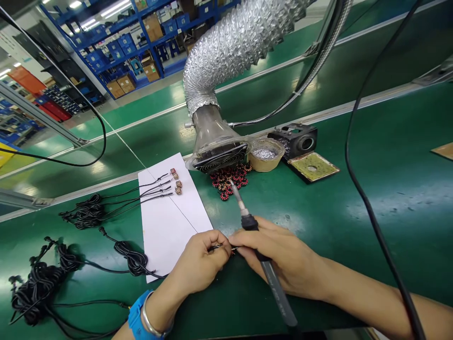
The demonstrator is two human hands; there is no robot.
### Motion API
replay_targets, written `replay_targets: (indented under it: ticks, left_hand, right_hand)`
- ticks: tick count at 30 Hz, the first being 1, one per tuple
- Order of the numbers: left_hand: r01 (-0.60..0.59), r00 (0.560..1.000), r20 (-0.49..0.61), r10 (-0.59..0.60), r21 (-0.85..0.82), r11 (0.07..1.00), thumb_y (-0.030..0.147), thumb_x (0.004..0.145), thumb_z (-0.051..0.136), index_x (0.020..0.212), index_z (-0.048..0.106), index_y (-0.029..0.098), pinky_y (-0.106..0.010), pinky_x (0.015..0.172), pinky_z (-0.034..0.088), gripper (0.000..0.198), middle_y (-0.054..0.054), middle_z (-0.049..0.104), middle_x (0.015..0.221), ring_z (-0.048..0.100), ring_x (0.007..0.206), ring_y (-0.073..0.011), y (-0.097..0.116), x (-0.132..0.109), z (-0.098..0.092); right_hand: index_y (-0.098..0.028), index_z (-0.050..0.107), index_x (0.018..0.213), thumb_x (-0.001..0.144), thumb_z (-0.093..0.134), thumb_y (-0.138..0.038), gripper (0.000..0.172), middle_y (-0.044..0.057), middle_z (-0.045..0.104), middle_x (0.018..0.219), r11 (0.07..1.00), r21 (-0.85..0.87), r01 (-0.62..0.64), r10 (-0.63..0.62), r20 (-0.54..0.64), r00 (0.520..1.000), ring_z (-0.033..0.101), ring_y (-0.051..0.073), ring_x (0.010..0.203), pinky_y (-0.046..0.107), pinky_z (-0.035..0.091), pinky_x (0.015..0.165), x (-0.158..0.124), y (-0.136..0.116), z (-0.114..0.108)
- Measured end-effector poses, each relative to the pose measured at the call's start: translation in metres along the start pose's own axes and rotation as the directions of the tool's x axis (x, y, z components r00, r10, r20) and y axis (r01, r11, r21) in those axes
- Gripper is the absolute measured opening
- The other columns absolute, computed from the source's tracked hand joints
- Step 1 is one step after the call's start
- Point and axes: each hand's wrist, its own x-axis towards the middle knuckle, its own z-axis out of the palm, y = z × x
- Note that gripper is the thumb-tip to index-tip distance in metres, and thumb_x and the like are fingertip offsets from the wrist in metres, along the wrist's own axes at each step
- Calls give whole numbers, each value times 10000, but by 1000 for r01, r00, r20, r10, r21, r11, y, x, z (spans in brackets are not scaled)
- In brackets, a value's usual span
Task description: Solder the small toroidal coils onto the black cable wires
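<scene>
My right hand [283, 259] is closed around a soldering iron [274, 283], its tip pointing up and away. The thumb and forefinger of that hand also meet at the thin wire ends by my left hand. My left hand [203, 259] pinches the end of a black cable [213, 247]; fine wires show between the two hands, partly hidden by fingers. Beyond the iron's tip lies a cluster of small red-and-black wound rings [230, 182]. To the left, a white sheet of paper [166, 236] carries several copper-coloured coils [178, 188] with black cables attached.
A fume extractor hood [219, 141] on a silver duct hangs above the rings. Behind stand a round tub [267, 160], a black iron stand [297, 139] and a yellow sponge tray [313, 166]. Bundled black cables [38, 288] lie left. A black cord [368, 208] crosses the right side.
</scene>
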Motion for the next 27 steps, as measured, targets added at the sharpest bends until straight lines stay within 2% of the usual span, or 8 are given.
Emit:
replay_targets:
  ticks: [4, 6, 8, 11, 14, 16, 20, 27]
  left_hand:
    - [1, 1000, -15, -1, 0, 1000, 225, 824, 497, 752, 568, 156, -204, 522, 292, 123, 53, 468, 581, 391, 515, -79, 1, 6, 0]
    - [0, 1000, -19, 1, 10, 1000, 232, 823, 505, 757, 579, 153, -204, 526, 295, 127, 51, 478, 571, 399, 520, -82, 1, 8, -1]
    - [8, 1000, -17, -7, 31, 999, 242, 826, 513, 765, 584, 153, -204, 527, 295, 129, 51, 482, 555, 398, 521, -85, 2, 11, -1]
    - [10, 1000, -15, -9, 61, 998, 246, 831, 516, 771, 578, 159, -204, 524, 294, 122, 50, 492, 553, 393, 516, -86, 6, 13, 0]
    - [9, 1000, -28, -6, 89, 996, 240, 832, 511, 763, 571, 168, -204, 522, 293, 116, 53, 480, 544, 391, 510, -87, 10, 12, 2]
    - [13, 999, -44, -9, 101, 995, 237, 830, 508, 758, 569, 171, -203, 520, 291, 116, 58, 460, 528, 383, 505, -87, 10, 11, 5]
    - [13, 997, -83, -5, 95, 995, 244, 830, 509, 760, 562, 172, -197, 506, 276, 114, 61, 446, 528, 354, 499, -84, 8, 7, 10]
    - [34, 991, -131, -20, 110, 993, 311, 871, 506, 779, 548, 178, -190, 463, 237, 167, 68, 413, 527, 310, 481, -78, 4, 3, 16]
  right_hand:
    - [-226, 479, 1342, 908, 481, -57, 466, 45, 698, 947, 995, 72, -67, 78, -171, 982, 647, 169, 787, 298, 537, 720, -5, -9, -19]
    - [-247, 426, 1415, 918, 501, -93, 526, 35, 696, 923, 992, 89, -88, 109, -268, 957, 649, 165, 756, 287, 543, 665, -12, -14, -24]
    - [-246, 479, 1390, 930, 511, -164, 468, 38, 668, 868, 987, 97, -130, 155, -312, 937, 617, 165, 697, 287, 515, 587, -21, -16, -25]
    - [-239, 640, 1170, 929, 527, -242, 266, 37, 629, 791, 951, 132, -281, 309, -340, 888, 560, 155, 625, 281, 459, 532, -33, -17, -24]
    - [-241, 653, 1000, 919, 566, -287, 128, 4, 583, 661, 889, 251, -382, 454, -381, 806, 482, 125, 502, 248, 387, 436, -39, -14, -20]
    - [-236, 645, 950, 916, 579, -329, 120, -8, 544, 596, 854, 338, -396, 508, -374, 776, 430, 117, 446, 245, 334, 387, -40, -12, -19]
    - [-225, 653, 912, 910, 585, -382, 172, -6, 514, 552, 811, 430, -396, 552, -339, 762, 418, 122, 421, 254, 328, 379, -40, -8, -17]
    - [-219, 645, 877, 907, 599, -417, 205, -15, 522, 557, 803, 414, -428, 573, -344, 744, 421, 106, 422, 235, 330, 370, -37, -10, -20]
